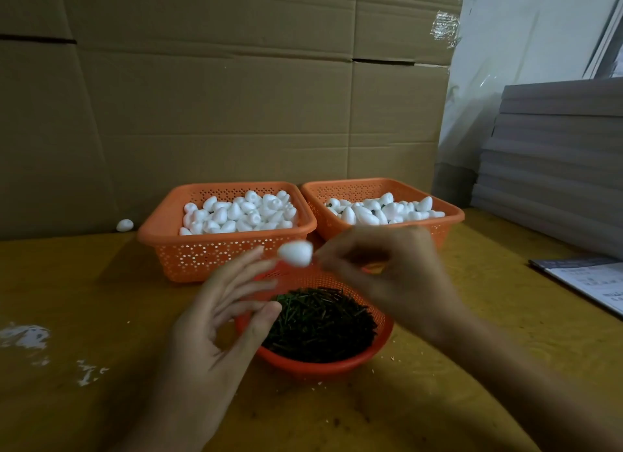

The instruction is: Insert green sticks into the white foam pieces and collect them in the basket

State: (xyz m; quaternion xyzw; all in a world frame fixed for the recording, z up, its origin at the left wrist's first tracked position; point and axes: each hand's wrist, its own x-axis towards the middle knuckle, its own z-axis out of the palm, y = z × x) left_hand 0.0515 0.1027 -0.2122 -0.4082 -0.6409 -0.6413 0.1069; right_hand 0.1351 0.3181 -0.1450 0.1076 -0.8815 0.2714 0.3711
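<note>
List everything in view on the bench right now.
Left basket: one, orange, table's back, full of white foam pieces.
Right basket: one, orange, beside it, same contents.
Round basket: one, orange, centre, holds green sticks.
Raised foam piece: one, white, between the fingertips.
Stray foam piece: one, white, far left by cardboard wall.
Grey boards: stack, right.
Printed sheet: one, white, right edge.
Table: one, yellow-brown.
Left hand: fingers spread.
Right hand: pinch grip at raised piece, blurred.
</note>
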